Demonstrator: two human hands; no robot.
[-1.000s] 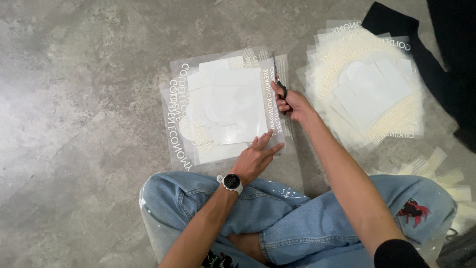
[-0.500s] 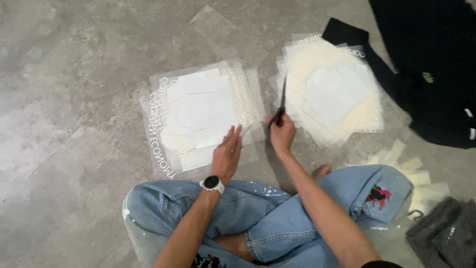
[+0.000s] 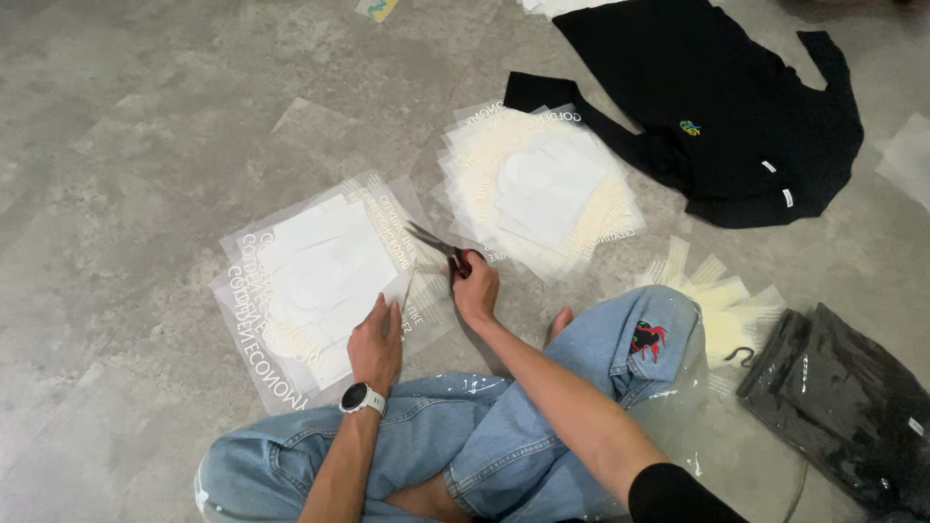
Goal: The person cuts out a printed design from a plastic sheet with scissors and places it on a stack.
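At frame centre, scissors [image 3: 438, 247] are gripped by the right hand [image 3: 476, 291] at the right edge of the sheet stack [image 3: 320, 281], pressed flat by the open left hand [image 3: 376, 341]. Bare floor [image 3: 126, 126] is seen upper left.

Clear printed sheets [image 3: 320, 286]: a flat stack on the floor, transparent with white lettering and white patches, under the hands.
Second sheet stack [image 3: 542, 189]: just right of the first, cream-white, fanned.
Dark plastic package [image 3: 843, 412]: lower right, glossy black bag with a small white label.
Garment labels [image 3: 775, 182]: small white tags on the black garment, upper right.
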